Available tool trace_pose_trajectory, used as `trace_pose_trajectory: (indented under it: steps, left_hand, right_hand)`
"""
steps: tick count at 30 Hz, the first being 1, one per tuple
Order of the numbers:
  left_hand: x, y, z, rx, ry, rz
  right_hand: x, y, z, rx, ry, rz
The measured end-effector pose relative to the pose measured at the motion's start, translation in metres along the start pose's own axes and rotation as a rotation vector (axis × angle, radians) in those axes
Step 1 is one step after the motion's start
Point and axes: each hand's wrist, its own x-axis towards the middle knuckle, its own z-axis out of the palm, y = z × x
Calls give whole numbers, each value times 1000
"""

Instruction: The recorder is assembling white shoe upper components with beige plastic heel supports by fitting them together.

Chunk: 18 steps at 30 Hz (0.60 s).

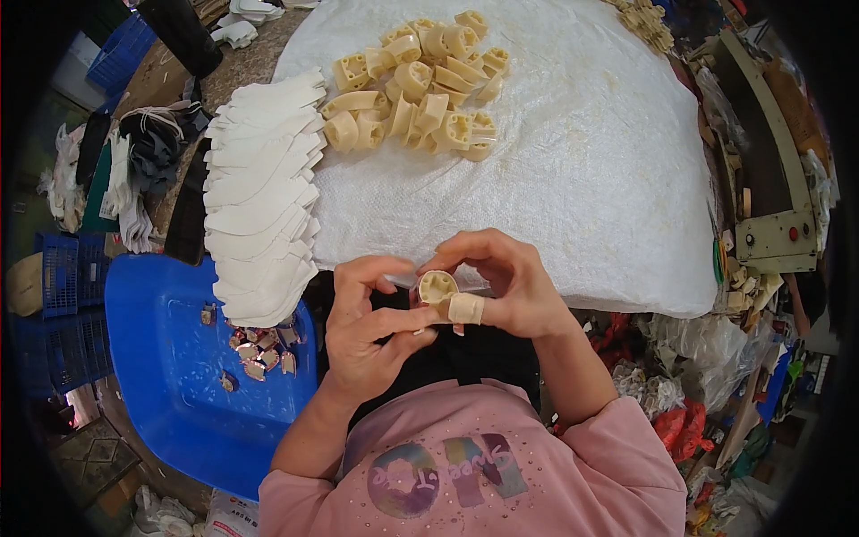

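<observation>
Head view: left hand (361,331), right hand (517,285) both clamped on one beige piece (438,287); one blue tub (165,358) leftward.

The place looked like a small workshop: many alike beige parts (412,85) lay heaped toward the far edge of the white-covered table (591,170), white cut-outs (264,197) overlapped along its left edge, and a knobbed metal casing (777,240) stood beyond its right.

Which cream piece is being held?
The single piece between the left hand and right hand; the heaped cream pieces lie apart, on the white sack.
</observation>
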Motion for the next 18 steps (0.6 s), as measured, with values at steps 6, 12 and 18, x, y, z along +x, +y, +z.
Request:
trace_pose_trajectory:
  steps: [6, 12, 18]
  left_hand:
    - [3, 8, 8, -792, -253, -556]
    - [-1, 10, 21, -579, -67, -577]
    - [-6, 14, 25, -749, -58, -448]
  right_hand:
    - [3, -13, 10, -381, -38, -323]
    - [-3, 1, 22, -581, 47, -404]
    - [2, 6, 25, 152, 29, 3]
